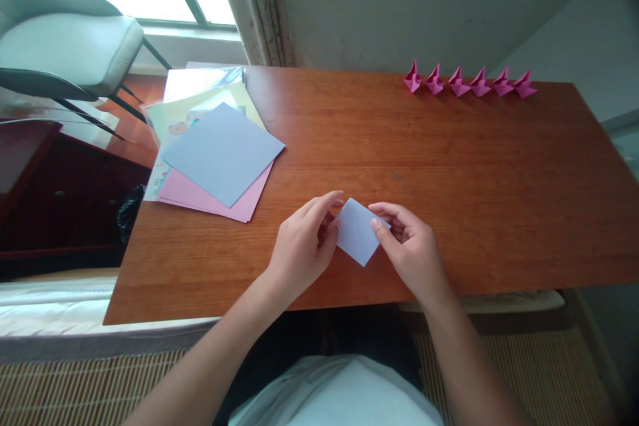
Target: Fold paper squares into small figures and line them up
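Note:
A small folded light-blue paper (356, 233) sits just above the near edge of the wooden table (449, 166). My left hand (302, 246) pinches its left corner with thumb and fingers. My right hand (409, 249) grips its right side, thumb on top. Both hands hold the paper between them, close to my body.
A stack of paper sheets (219, 153), blue on pink on printed sheets, lies at the table's left. Several pink folded paper figures (469, 82) stand in a row at the far right edge. A grey chair (64, 46) stands by the window at left.

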Motion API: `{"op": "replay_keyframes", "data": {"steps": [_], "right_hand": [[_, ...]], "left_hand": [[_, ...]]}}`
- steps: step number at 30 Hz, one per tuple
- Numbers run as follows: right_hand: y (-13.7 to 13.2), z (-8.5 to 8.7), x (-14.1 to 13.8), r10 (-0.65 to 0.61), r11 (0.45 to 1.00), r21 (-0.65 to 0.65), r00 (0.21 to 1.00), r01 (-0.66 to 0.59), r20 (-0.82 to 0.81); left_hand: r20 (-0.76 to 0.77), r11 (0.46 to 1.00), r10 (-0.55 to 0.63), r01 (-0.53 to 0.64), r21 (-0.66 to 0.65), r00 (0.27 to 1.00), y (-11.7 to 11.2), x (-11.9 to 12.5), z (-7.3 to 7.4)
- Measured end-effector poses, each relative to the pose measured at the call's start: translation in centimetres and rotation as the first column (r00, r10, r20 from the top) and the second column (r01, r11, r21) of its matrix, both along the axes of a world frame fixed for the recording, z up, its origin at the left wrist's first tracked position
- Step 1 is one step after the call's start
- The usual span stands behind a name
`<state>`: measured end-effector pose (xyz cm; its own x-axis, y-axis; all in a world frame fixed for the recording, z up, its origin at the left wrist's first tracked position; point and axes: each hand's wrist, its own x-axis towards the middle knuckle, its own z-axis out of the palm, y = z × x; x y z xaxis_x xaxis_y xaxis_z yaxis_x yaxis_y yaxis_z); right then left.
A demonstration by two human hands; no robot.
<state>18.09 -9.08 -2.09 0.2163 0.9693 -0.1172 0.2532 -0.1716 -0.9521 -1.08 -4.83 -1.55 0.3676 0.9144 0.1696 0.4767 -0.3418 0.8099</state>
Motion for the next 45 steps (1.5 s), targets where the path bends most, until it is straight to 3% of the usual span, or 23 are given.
{"op": "replay_keyframes", "data": {"steps": [4, 9, 15, 21, 25, 29, 32, 37, 41, 45], "right_hand": [[0.4, -0.2, 0.3, -0.045, 0.999, -0.017, 0.998, 0.046, 0.053], [1.0, 0.0, 0.3, -0.031, 0.999, -0.036, 0.997, 0.034, 0.065], [1.2, -0.1, 0.2, -0.026, 0.997, -0.069, 0.999, 0.029, 0.036], [1.2, 0.1, 0.2, 0.027, 0.996, -0.083, 0.998, -0.022, 0.061], [1.1, 0.4, 0.0, 0.066, 0.996, -0.07, 0.975, -0.052, 0.215], [1.0, 0.7, -0.2, 0.079, 0.996, 0.003, 0.88, -0.091, 0.468], [0.9, 0.7, 0.2, 0.061, 0.989, 0.076, 0.831, -0.123, 0.553], [0.1, 0.7, 1.9, 0.117, 0.915, 0.247, 0.795, -0.319, 0.595], [-0.6, 0.6, 2.8, 0.246, 0.83, 0.223, 0.694, -0.512, 0.677], [-0.8, 0.1, 3.2, 0.24, 0.794, 0.228, 0.635, -0.563, 0.735]], "left_hand": [[-0.134, 0.967, -0.102, 0.13, 0.218, 0.986, -0.3, -0.4, 0.0], [-0.325, 0.916, -0.195, 0.29, 0.278, 0.925, -0.7, -0.7, 0.1], [-0.426, 0.862, -0.151, 0.329, 0.385, 0.892, -0.6, -0.3, -0.3], [-0.416, 0.83, -0.134, 0.331, 0.449, 0.9, -0.4, -0.3, -0.5], [-0.464, 0.828, -0.14, 0.36, 0.43, 0.875, -0.3, -0.3, -0.5], [-0.519, 0.827, -0.137, 0.385, 0.409, 0.844, -0.4, -0.1, -0.5], [-0.525, 0.823, -0.133, 0.389, 0.414, 0.84, -0.4, -0.1, -0.6], [-0.514, 0.837, -0.137, 0.377, 0.397, 0.847, -0.4, 0.0, -0.8], [-0.506, 0.844, -0.138, 0.369, 0.39, 0.851, -0.4, 0.0, -0.8], [-0.493, 0.852, -0.157, 0.37, 0.371, 0.855, -0.4, 0.0, -0.9]]}}
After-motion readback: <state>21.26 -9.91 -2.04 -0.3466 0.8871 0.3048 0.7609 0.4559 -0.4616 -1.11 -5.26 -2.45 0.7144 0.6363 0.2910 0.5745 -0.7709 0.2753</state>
